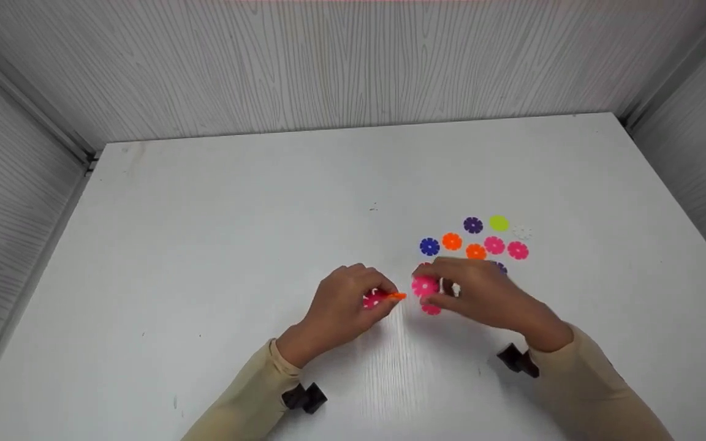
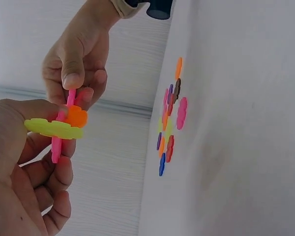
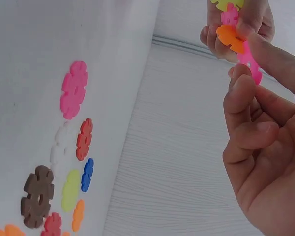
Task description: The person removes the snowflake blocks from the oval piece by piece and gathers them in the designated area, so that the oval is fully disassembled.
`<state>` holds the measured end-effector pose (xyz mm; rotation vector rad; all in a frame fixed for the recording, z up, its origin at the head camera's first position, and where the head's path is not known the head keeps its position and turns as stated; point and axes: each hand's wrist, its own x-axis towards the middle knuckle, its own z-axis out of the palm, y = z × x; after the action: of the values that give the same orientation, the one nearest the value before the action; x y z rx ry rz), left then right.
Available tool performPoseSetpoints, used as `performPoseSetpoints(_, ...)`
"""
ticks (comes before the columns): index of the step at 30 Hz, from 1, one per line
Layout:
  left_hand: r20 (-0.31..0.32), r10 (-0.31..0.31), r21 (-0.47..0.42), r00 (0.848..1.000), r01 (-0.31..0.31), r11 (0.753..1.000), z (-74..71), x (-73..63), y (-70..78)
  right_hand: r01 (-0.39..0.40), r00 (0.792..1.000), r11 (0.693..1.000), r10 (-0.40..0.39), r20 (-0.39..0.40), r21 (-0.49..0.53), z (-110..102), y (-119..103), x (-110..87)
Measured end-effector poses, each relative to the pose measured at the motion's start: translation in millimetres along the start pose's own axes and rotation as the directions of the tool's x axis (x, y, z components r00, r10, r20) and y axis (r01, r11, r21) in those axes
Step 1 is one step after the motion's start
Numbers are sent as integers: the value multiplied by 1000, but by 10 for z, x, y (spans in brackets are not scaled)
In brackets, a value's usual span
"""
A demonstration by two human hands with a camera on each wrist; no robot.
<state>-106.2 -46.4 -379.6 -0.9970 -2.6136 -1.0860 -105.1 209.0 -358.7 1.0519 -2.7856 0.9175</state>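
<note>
My left hand [image 1: 344, 303] grips a small joined cluster of notched flower-shaped plastic discs. In the left wrist view its yellow disc [image 2: 54, 129] crosses a pink disc [image 2: 56, 150], and an orange disc [image 2: 77, 117] sticks out toward the other hand. Facing it, my right hand [image 1: 482, 291] pinches another pink disc [image 1: 425, 285] by its edge between thumb and fingers. In the right wrist view this held pink disc [image 3: 250, 63] is up against the orange one; whether their slots are engaged I cannot tell. Both hands are above the white table [image 1: 236, 245].
Several loose discs lie flat on the table beyond and under the right hand, among them a blue disc [image 1: 429, 247], a yellow disc [image 1: 499, 223], a white disc [image 1: 522, 231] and a brown disc [image 3: 38, 196]. Wood-grain panels [image 1: 328, 67] stand around the table.
</note>
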Motion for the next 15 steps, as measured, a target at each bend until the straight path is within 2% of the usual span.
performPoseSetpoints(2,-29,-56,-2,998,56,998,-74,-57,-69,-60,996,998,58,-61,-34,-118,108,-102)
performPoseSetpoints(4,-48,-127,-21,991,126,992,-159,-128,-154,-141,984,988,134,-116,-54,-248,222,-242)
performPoseSetpoints(6,-44,-178,-47,983,176,983,-226,-184,-235,-214,970,976,207,-125,-50,-353,308,-376)
performPoseSetpoints(11,79,-234,-127,969,242,962,-289,-220,-354,-307,949,951,305,-77,-21,-431,441,-518)
performPoseSetpoints(15,178,-269,-153,947,297,943,-279,-241,-397,-362,931,932,363,-33,23,-447,510,-553)
